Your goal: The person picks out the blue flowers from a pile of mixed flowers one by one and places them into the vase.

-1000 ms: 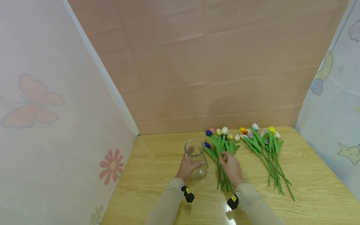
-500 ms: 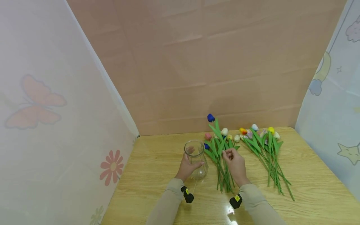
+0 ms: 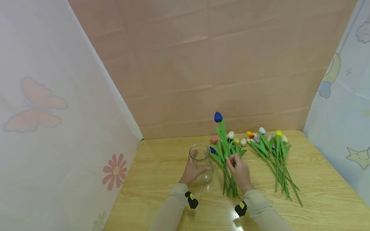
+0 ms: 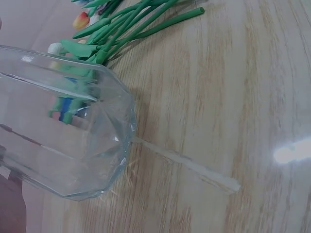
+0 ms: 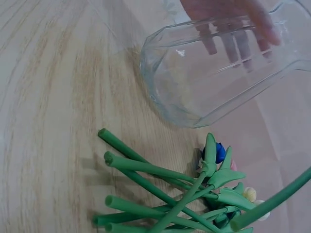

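Note:
A clear faceted glass vase stands upright on the table, its wide mouth facing up. My left hand holds it from the left side, thumb across the near face; its fingers show through the glass in the right wrist view. To the right, my right hand pinches a blue tulip by its stem, the bloom raised above the others. That stem crosses the lower right of the right wrist view. Below lies a bunch of artificial tulips with pink, white, yellow and blue blooms.
A second tulip bunch, with orange, white, yellow and pale purple blooms, lies farther right on the wooden table. A pinkish cloth wall rises behind the table. Printed curtains hang at both sides.
The blue tulip has come up out of the near bunch in my right hand. The pink tulip has shifted slightly left and down. My left hand and the vase stay put.

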`<state>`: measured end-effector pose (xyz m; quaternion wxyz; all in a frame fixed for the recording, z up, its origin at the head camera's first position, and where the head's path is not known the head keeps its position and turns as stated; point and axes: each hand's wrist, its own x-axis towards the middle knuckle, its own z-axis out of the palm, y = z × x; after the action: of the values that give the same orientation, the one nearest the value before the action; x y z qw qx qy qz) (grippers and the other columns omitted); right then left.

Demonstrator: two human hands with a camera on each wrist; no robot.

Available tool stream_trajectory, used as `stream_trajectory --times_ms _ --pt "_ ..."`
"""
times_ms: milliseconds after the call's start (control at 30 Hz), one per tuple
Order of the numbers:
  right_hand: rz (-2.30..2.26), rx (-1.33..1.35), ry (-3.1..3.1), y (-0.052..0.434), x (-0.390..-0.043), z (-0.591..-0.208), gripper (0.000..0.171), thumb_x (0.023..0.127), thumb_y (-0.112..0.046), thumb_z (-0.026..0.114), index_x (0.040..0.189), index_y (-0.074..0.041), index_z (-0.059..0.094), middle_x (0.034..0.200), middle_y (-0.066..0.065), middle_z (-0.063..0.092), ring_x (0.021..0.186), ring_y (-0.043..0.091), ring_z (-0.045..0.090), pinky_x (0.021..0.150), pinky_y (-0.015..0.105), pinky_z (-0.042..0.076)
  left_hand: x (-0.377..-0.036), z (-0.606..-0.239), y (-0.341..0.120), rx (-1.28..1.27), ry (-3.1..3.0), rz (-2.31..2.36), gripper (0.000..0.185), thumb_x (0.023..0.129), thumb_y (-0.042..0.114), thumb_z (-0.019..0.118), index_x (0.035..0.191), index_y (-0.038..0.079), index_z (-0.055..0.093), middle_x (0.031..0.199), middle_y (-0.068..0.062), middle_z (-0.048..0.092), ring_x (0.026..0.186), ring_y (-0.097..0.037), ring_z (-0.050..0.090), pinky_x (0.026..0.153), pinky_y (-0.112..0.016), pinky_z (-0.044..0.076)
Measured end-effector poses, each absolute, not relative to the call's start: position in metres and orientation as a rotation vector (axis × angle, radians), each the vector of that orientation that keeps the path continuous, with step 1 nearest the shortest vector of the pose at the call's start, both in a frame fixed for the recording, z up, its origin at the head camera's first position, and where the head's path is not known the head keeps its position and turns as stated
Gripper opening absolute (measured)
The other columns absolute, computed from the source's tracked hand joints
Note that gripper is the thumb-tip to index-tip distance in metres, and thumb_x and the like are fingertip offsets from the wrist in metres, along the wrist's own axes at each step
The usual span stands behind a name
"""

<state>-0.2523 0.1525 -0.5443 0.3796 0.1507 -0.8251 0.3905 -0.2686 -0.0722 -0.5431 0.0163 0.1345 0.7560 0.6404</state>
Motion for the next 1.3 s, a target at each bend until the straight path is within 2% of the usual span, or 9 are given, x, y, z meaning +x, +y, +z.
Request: stream_trajectory --times_ms 100,200,400,500,633,733,933,1100,1300 --pt "0.985 0.398 -2.095 0.154 -0.253 -0.546 0.021 0.088 -0.002 0.067 0.083 -0.008 0.047 0.063 -0.008 0.04 0.05 -0.001 0.029 0.044 0.02 0.028 -0.273 -0.548 -0.075 0.369 2.366 1.982 0.103 0.079 0.024 0.082 0.152 0.037 0.011 0.161 -0.002 0.012 0.149 -0.032 0.008 0.114 -0.061 0.018" --pt "0.98 0.412 -2.08 0.154 -0.254 -0.547 0.02 0.089 -0.003 0.066 0.083 -0.008 0.047 0.063 -0.007 0.041 0.051 -0.001 0.031 0.044 0.02 0.029 -0.274 -0.545 -0.081 0.384 2.379 2.011 0.105 0.077 0.025 0.084 0.151 0.04 0.011 0.161 -0.001 0.011 0.149 -0.032 0.007 0.113 -0.065 0.015" --pt "0.956 0.442 -2.063 0.153 -0.254 -0.548 0.019 0.088 -0.004 0.067 0.084 -0.008 0.048 0.063 -0.006 0.045 0.053 0.0 0.035 0.046 0.019 0.031 -0.272 -0.512 -0.088 0.641 2.606 2.103 0.103 0.08 0.028 0.079 0.155 0.023 0.008 0.16 -0.008 0.005 0.148 -0.035 0.002 0.112 -0.068 0.011" --pt "0.946 0.458 -2.051 0.153 -0.253 -0.547 0.018 0.091 -0.009 0.065 0.084 -0.008 0.049 0.063 -0.006 0.045 0.054 -0.001 0.034 0.046 0.017 0.03 -0.266 -0.483 -0.078 0.778 2.808 2.119 0.086 0.086 0.025 0.072 0.152 0.018 0.018 0.156 -0.01 0.015 0.145 -0.033 0.014 0.111 -0.066 0.018" --pt "0.94 0.492 -2.032 0.152 -0.253 -0.545 0.019 0.095 -0.016 0.063 0.083 -0.01 0.05 0.063 -0.006 0.044 0.056 0.0 0.034 0.049 0.017 0.03 -0.257 -0.451 -0.053 0.937 2.956 2.031 0.053 0.094 0.018 0.063 0.141 0.008 0.04 0.139 -0.012 0.042 0.127 -0.027 0.042 0.106 -0.049 0.038" --pt "0.939 0.527 -2.013 0.15 -0.252 -0.542 0.02 0.096 -0.02 0.062 0.082 -0.01 0.051 0.063 -0.006 0.045 0.057 0.001 0.036 0.05 0.017 0.031 -0.25 -0.439 -0.035 0.896 2.836 1.968 0.041 0.097 0.019 0.059 0.134 0.004 0.046 0.128 -0.01 0.053 0.115 -0.023 0.053 0.097 -0.038 0.046" --pt "0.896 0.601 -1.963 0.147 -0.254 -0.542 0.033 0.1 -0.034 0.053 0.081 -0.007 0.051 0.062 -0.007 0.043 0.056 0.0 0.035 0.051 0.015 0.03 -0.242 -0.436 -0.009 0.524 2.471 1.901 0.042 0.098 0.035 0.058 0.132 0.013 0.049 0.121 -0.002 0.059 0.106 -0.011 0.058 0.091 -0.029 0.049" --pt "0.874 0.645 -1.952 0.147 -0.254 -0.545 0.037 0.101 -0.038 0.047 0.082 -0.007 0.05 0.062 -0.007 0.041 0.056 0.0 0.033 0.05 0.014 0.029 -0.24 -0.436 -0.001 0.463 2.39 1.947 0.032 0.098 0.034 0.057 0.122 0.013 0.057 0.108 0.0 0.063 0.096 -0.013 0.06 0.084 -0.029 0.05" --pt "0.878 0.681 -1.982 0.149 -0.252 -0.549 0.02 0.091 -0.016 0.068 0.084 -0.01 0.051 0.063 -0.007 0.043 0.056 0.0 0.034 0.051 0.014 0.031 -0.242 -0.433 -0.002 0.502 2.44 2.011 0.028 0.098 0.029 0.058 0.117 0.009 0.059 0.101 -0.007 0.065 0.091 -0.017 0.063 0.076 -0.025 0.052"
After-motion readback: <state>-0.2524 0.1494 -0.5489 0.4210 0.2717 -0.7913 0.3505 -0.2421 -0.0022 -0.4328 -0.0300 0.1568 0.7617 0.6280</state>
